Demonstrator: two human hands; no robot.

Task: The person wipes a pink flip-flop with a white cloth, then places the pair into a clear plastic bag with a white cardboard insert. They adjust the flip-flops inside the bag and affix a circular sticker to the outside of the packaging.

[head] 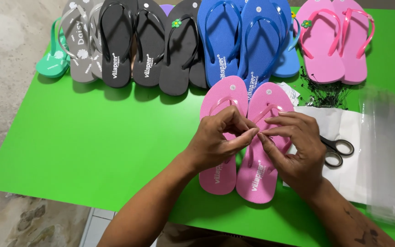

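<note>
On the green desk [92, 146], a row along the far edge runs from a teal flip-flop [51, 59] through grey [79, 45], black [149, 43] and blue pairs [243, 39] to a pink pair [337, 43]. Nearer, the left hand [218, 139] and right hand [298, 146] meet over a pair of pink flip-flops [257, 176] lying side by side, each grip pinched shut at the straps; what the fingertips hold is too small to tell. Black scissors [339, 151] lie just right, on white paper [344, 128]
</note>
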